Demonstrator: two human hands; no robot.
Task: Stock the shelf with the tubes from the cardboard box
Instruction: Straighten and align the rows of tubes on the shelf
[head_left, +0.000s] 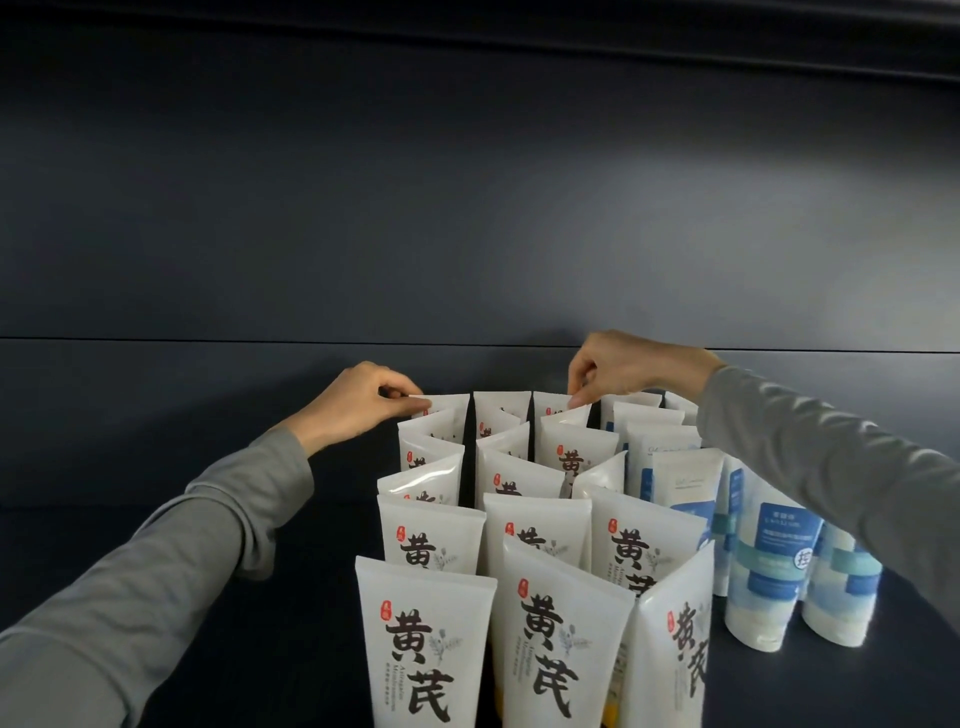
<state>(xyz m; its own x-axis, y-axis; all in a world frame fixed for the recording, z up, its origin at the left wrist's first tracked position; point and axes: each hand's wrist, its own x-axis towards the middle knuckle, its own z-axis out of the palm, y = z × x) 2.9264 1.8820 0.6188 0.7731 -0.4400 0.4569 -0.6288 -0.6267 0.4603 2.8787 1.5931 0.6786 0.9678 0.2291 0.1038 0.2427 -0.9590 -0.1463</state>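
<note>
Dark shelf (182, 415), rows of upright tubes (426, 639)

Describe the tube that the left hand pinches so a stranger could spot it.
On the dark shelf stands a block of white tubes with black brush lettering, beside blue-and-white ones. Take its left column, rearmost tube. Only this one has its top corner pinched by the left hand.

Left grip (358, 408) pinches top of back-left white tube (441, 404); right grip (623, 366) pinches back-right white tube (551, 404); blue tubes (769, 566) beside, on shelf (909, 675).
</note>
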